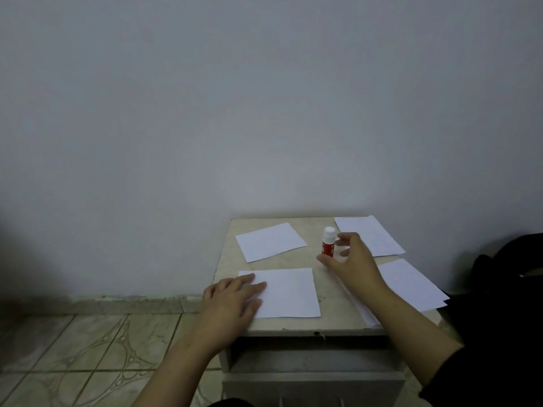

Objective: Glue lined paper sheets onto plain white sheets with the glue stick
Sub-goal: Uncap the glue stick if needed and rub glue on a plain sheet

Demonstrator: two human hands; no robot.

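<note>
A red glue stick [328,242] with a white cap stands upright on the small table [332,321]. My right hand [349,262] is beside it, thumb and fingers spread around it without closing. My left hand [232,298] lies flat on the left edge of a white sheet [291,293] at the table's front. Another white sheet [270,241] lies at the back left. A faintly lined sheet [371,235] lies at the back right. A stack of sheets [411,284] lies at the right, partly under my right forearm.
The table stands against a plain grey wall [264,113], with an open shelf [308,359] under its top. Tiled floor [88,353] lies to the left. A dark bag or cloth [505,259] sits off the table's right side.
</note>
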